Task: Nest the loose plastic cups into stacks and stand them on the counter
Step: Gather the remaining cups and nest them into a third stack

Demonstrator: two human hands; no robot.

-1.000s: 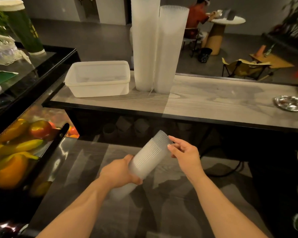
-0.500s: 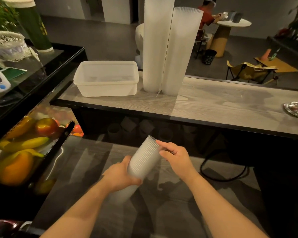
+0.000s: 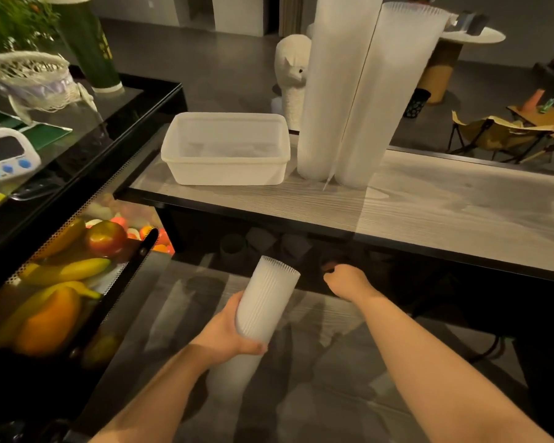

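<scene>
Ribbed translucent cup stack (image 3: 264,302), left hand (image 3: 227,335) holding

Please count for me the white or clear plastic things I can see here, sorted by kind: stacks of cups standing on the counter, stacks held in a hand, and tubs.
Tall cup stacks standing on the counter: 2 (left one, right one)
Short cup stack gripped by the left hand: 1
Plastic tub: 1
Total: 4
</scene>
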